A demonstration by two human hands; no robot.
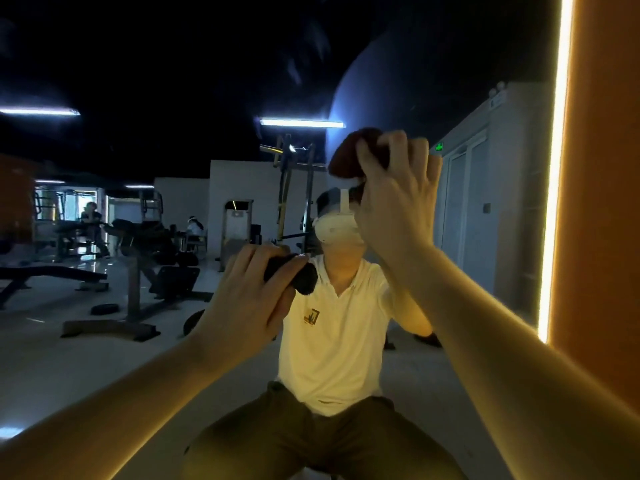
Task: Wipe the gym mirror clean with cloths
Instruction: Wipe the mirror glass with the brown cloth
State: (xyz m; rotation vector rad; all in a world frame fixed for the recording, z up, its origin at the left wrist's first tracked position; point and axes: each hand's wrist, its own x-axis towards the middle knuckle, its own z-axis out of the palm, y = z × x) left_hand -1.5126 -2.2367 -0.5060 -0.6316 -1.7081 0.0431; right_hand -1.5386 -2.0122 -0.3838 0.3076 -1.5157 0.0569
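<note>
Dim gym lighting surrounds the left hand (249, 296), whose curled fingers press a dark cloth (298, 277) against the mirror (166, 84), while the right hand (398, 206) clutches a brown cloth (348, 154) higher, probably to cover two areas together. Farther, benches (52, 271) are reflected.

left arm: left forearm (131, 386) ran from the bottom-left corner up toward the middle, bare and stretched out pretty straight

left hand (249, 299): back of it faced the camera, curled round a dark cloth (298, 277) that poked out on the right side of the fist

right arm: right forearm (502, 327) ran in from the bottom-right, also bare, angled up steeper than the other one

right hand (398, 206): held higher than the left, back toward the camera, fingers (398, 140) bent over the top of a reddish-brown cloth (346, 154), all bunched up in the grip

hands vs each other: apart, not touching, right one up and to the right
</note>
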